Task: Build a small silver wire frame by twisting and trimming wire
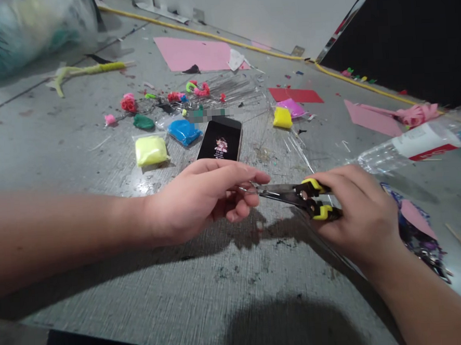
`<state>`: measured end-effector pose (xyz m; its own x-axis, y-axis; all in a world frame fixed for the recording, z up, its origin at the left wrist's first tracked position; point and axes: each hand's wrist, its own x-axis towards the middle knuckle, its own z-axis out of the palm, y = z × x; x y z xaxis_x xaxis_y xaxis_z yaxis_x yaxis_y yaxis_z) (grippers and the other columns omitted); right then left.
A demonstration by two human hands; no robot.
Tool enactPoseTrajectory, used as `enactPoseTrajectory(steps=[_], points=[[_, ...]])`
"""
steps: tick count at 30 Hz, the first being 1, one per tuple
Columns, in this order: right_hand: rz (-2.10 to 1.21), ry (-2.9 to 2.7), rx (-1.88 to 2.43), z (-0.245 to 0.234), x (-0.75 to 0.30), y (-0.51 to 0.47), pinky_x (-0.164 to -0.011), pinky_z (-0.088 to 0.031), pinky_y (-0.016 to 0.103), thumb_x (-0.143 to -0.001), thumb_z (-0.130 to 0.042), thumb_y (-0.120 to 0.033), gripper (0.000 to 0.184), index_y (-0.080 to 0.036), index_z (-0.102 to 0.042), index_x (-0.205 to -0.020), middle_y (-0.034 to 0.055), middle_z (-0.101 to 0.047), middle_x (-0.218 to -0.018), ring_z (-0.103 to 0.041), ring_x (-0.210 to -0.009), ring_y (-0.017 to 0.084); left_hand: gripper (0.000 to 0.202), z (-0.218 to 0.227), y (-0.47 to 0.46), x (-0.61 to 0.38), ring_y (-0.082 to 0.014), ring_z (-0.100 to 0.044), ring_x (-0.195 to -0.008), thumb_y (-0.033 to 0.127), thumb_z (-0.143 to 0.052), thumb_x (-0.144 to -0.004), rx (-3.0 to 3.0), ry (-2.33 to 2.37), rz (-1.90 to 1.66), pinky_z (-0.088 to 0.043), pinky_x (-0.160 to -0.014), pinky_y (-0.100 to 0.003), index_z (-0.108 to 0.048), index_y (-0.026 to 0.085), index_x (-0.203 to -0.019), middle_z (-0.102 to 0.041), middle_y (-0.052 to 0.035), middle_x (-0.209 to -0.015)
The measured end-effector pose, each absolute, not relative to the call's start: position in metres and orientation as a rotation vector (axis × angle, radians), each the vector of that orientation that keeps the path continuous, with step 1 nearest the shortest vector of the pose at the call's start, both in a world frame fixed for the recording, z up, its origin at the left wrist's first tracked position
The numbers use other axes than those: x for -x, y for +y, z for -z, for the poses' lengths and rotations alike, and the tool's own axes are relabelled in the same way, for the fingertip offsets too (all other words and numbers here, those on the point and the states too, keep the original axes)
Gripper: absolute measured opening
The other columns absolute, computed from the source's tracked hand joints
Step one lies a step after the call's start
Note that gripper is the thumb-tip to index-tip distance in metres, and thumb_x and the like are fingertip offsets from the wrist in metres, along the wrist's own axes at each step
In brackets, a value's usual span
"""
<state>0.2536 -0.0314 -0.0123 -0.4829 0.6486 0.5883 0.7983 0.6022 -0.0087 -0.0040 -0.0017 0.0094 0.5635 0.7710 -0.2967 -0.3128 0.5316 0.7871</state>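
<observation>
My right hand (354,214) is closed round the yellow-and-black handles of a pair of scissors (294,195), whose blades point left. My left hand (204,195) is pinched at the blade tips, its fingers curled round something small that I cannot make out. Both hands hover just above the grey table (229,282), in front of a black phone (220,140) lying flat with its screen lit.
Packets of yellow clay (151,150), blue clay (184,131) and more yellow clay (282,118) lie beyond the phone. Small clay flowers, clear plastic wrap (229,89), pink paper (194,54) and red paper (296,95) litter the far table. A plastic bottle (420,142) lies at the right.
</observation>
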Motion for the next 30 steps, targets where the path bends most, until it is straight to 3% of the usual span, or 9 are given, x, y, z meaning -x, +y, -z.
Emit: enactPoseTrajectory(steps=[12, 16, 18, 23, 27, 30], points=[[0.403, -2.220, 1.129, 0.013, -0.254, -0.028, -0.074, -0.053, 0.041, -0.083, -0.064, -0.016, 0.025, -0.021, -0.061, -0.107, 0.0096, -0.063, -0.092, -0.061, -0.083, 0.026, 0.012, -0.018, -0.010, 0.011, -0.0083, -0.064, -0.056, 0.018, -0.064, -0.091, -0.977, 0.630, -0.750, -0.046, -0.047, -0.015, -0.073, 0.014, -0.097, -0.069, 0.0001, -0.067], [0.350, -2.155, 1.139, 0.014, -0.254, -0.028, -0.074, -0.052, 0.040, -0.085, -0.062, -0.019, 0.021, -0.022, -0.060, -0.106, 0.0085, -0.064, -0.092, -0.063, -0.083, 0.025, 0.039, -0.022, -0.017, 0.015, -0.0130, -0.069, -0.067, 0.009, -0.069, -0.080, -1.203, 0.580, -0.764, -0.057, -0.060, -0.021, -0.067, 0.014, -0.118, -0.073, -0.0018, -0.078], [0.328, -2.159, 1.137, 0.013, -0.253, -0.028, -0.073, -0.051, 0.040, -0.085, -0.061, -0.023, 0.020, -0.022, -0.060, -0.105, 0.0081, -0.064, -0.092, -0.063, -0.083, 0.025, 0.042, -0.022, -0.019, 0.017, -0.0131, -0.070, -0.068, 0.011, -0.069, -0.081, -1.419, 0.627, -0.805, -0.059, -0.062, -0.021, -0.065, 0.014, -0.122, -0.074, -0.0019, -0.080], [0.302, -2.188, 1.088, 0.011, -0.250, -0.031, -0.072, -0.050, 0.039, -0.087, -0.059, -0.026, 0.016, -0.022, -0.060, -0.102, 0.0074, -0.065, -0.089, -0.063, -0.080, 0.023, 0.023, -0.017, -0.020, 0.021, -0.0079, -0.068, -0.053, 0.014, -0.063, -0.091, -1.887, 0.731, -0.913, -0.052, -0.052, -0.015, -0.070, 0.016, -0.113, -0.075, 0.0028, -0.066], [0.270, -2.189, 1.113, 0.011, -0.248, -0.032, -0.073, -0.049, 0.039, -0.085, -0.060, -0.023, 0.019, -0.023, -0.060, -0.104, 0.0065, -0.066, -0.090, -0.063, -0.081, 0.024, 0.024, -0.012, -0.017, 0.023, -0.0100, -0.067, -0.054, 0.018, -0.064, -0.093, -2.153, 0.735, -1.012, -0.051, -0.056, -0.019, -0.074, 0.020, -0.115, -0.073, 0.0034, -0.061], [0.224, -2.191, 1.114, 0.013, -0.248, -0.032, -0.073, -0.050, 0.039, -0.086, -0.059, -0.022, 0.019, -0.023, -0.059, -0.105, 0.0070, -0.066, -0.091, -0.064, -0.082, 0.024, 0.025, -0.011, -0.014, 0.022, -0.0131, -0.065, -0.060, 0.025, -0.061, -0.096, -2.248, 0.770, -1.026, -0.051, -0.062, -0.023, -0.076, 0.020, -0.115, -0.073, -0.0017, -0.069]])
